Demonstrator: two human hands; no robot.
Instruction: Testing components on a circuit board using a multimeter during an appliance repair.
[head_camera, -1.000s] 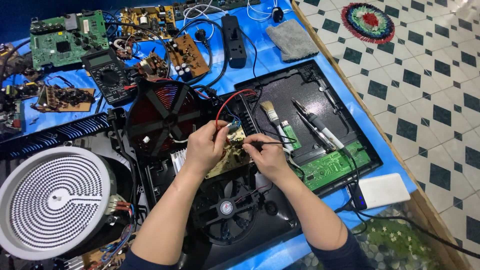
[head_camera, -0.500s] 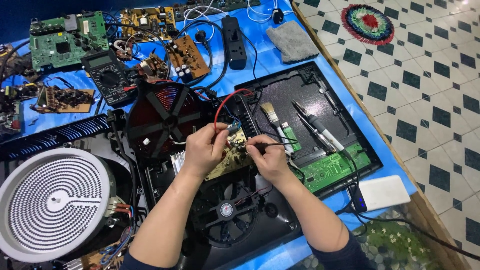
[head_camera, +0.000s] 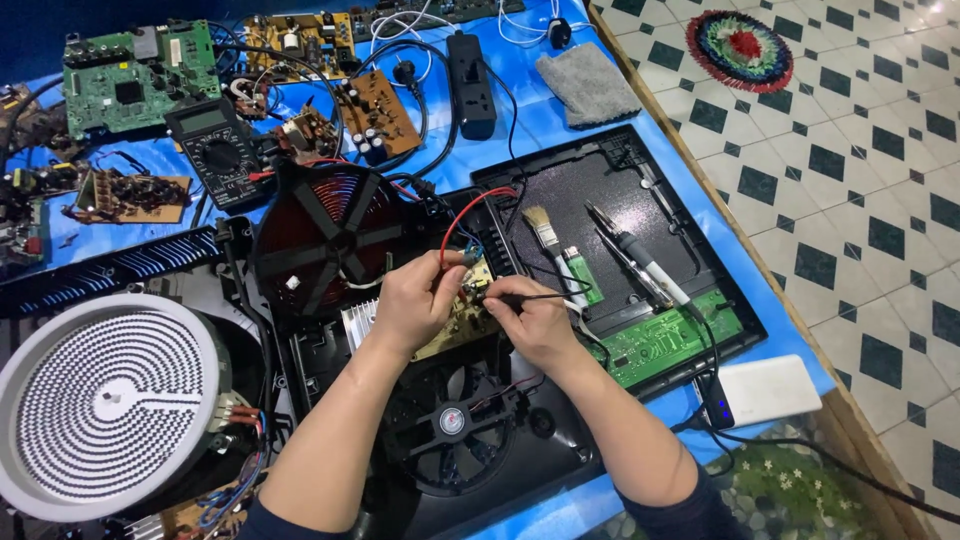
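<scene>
- Sitting far left, the white spiral heating plate (head_camera: 108, 400) hangs on loose coloured wires (head_camera: 235, 440) at its right edge; a bump from the left forearm could tug those leads.
- Lying just behind the hands, the red-and-black induction coil (head_camera: 335, 235) is flipped up out of the black cooker housing (head_camera: 540, 470); its thin leads run toward the board, so lifting the board further may strain them.
- Left hand (head_camera: 415, 300): fingers curled and pinching the upper edge of the small tan circuit board (head_camera: 460, 315), tilting it up over the housing, just above the black fan (head_camera: 450, 420). Grip is on one edge only, so the board could slip or twist under tool pressure.
- Red and blue wires (head_camera: 465, 225) loop from the board's top toward the housing rim; they are taut-looking and could pull off a joint.
- Right hand (head_camera: 530, 320): fingers pressed together, pinching a thin black tool (head_camera: 520, 297) that lies sideways with its end at the board. Cannot tell whether it is a probe or a tweezer, or exactly which point it touches. A slip could bridge neighbouring parts.
- Near right, the brush (head_camera: 545, 235), soldering iron (head_camera: 635, 260) and green board (head_camera: 665, 340) lie on the black bottom cover (head_camera: 600, 170); the right wrist is near, and the iron's cord (head_camera: 800, 455) trails off the blue tabletop (head_camera: 540, 120), so a snag could drag it.
</scene>
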